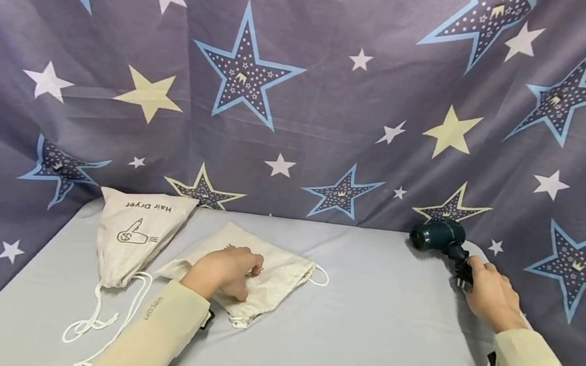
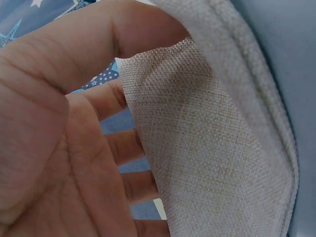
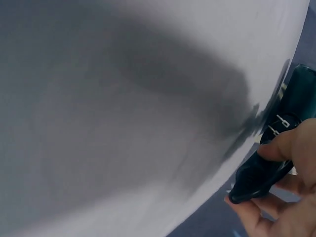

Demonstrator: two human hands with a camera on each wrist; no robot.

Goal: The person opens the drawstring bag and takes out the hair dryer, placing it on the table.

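A beige cloth drawstring bag (image 1: 278, 269) lies flat and rumpled on the table. My left hand (image 1: 231, 269) is over it; in the left wrist view the cloth (image 2: 197, 128) runs between the thumb and the fingers, which grip it, with the fingertips hidden behind. At the far right, my right hand (image 1: 492, 293) grips the handle of a dark green hair dryer (image 1: 439, 235), its barrel pointing left. White plug prongs (image 3: 283, 121) show beside the handle in the right wrist view.
A second drawstring bag (image 1: 138, 241), printed "Hair Dryer", lies at the table's left with its white cords (image 1: 97, 325) trailing toward the front. Behind the pale grey table (image 1: 357, 351) hangs a purple-grey curtain (image 1: 305, 113) with stars.
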